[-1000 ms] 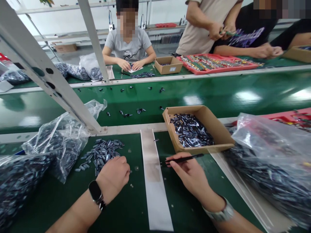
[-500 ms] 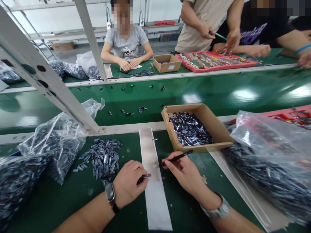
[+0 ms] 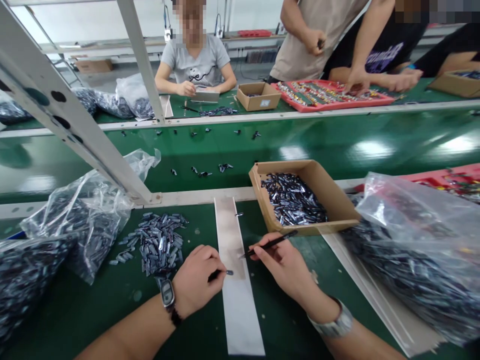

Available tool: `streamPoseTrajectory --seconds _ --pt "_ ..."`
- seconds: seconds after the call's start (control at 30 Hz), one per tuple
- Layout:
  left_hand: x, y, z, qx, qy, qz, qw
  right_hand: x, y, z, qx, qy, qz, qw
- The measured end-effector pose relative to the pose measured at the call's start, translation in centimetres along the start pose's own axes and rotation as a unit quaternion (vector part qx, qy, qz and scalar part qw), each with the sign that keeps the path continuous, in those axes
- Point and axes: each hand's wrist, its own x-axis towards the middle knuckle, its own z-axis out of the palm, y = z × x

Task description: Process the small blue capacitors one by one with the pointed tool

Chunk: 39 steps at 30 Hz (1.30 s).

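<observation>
Moved across from the loose pile since the first frame, the left hand is now pinching a small black-and-silver component between thumb and fingers, right at the edge of a pale strip. Working left to right, two clear plastic bags are slumping on the green bench, both packed with similar parts, and a loose pile of components is spreading just beside them, near the left hand. One lone component is lying on the strip's far end. Over the strip, the right hand is gripping black tweezers like a pen, fingers closed around the shaft, tips hovering close to the strip; whether those tips have hold of anything, I cannot tell. Past it, a cardboard tray is sitting almost full of components, and another bulging plastic bag is leaning at the far right. Across the green conveyor, a seated co-worker is working too — a separate pair of hands altogether.
</observation>
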Motion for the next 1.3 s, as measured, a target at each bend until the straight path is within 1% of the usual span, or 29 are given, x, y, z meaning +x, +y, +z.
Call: streamPoseTrajectory --seconds 0.17,0.3,0.5,0.57,0.7,0.77,0.97,1.3 --pt "0.0 -0.1 0.1 -0.002 0.004 0.008 1.0 0.0 0.0 0.1 -0.002 0.004 0.008 1.0" --pt "0.0 -0.1 0.1 -0.003 -0.001 -0.005 1.0 0.0 0.1 0.2 0.008 0.013 0.011 1.0" --pt "0.0 0.0 0.0 -0.009 -0.002 -0.006 1.0 -0.1 0.6 -0.1 0.043 0.049 -0.001 0.998" --pt "0.0 -0.1 0.1 -0.01 -0.003 -0.007 1.0 -0.4 0.5 0.2 0.041 0.039 0.003 0.998" --pt "0.0 -0.2 0.2 -0.018 0.013 0.002 1.0 -1.1 0.0 1.3 0.011 -0.02 0.017 1.0" --pt "-0.1 -0.2 0.3 -0.019 0.015 0.003 1.0 -1.3 -0.1 1.6 -0.002 -0.037 0.016 0.999" --pt "0.0 -0.2 0.2 -0.008 -0.008 -0.01 1.0 -1.4 0.5 1.8 -0.024 -0.051 0.009 0.998" --pt "0.0 -0.3 0.3 -0.016 0.002 -0.005 1.0 -1.5 0.9 1.8 -0.032 -0.06 0.007 0.998"
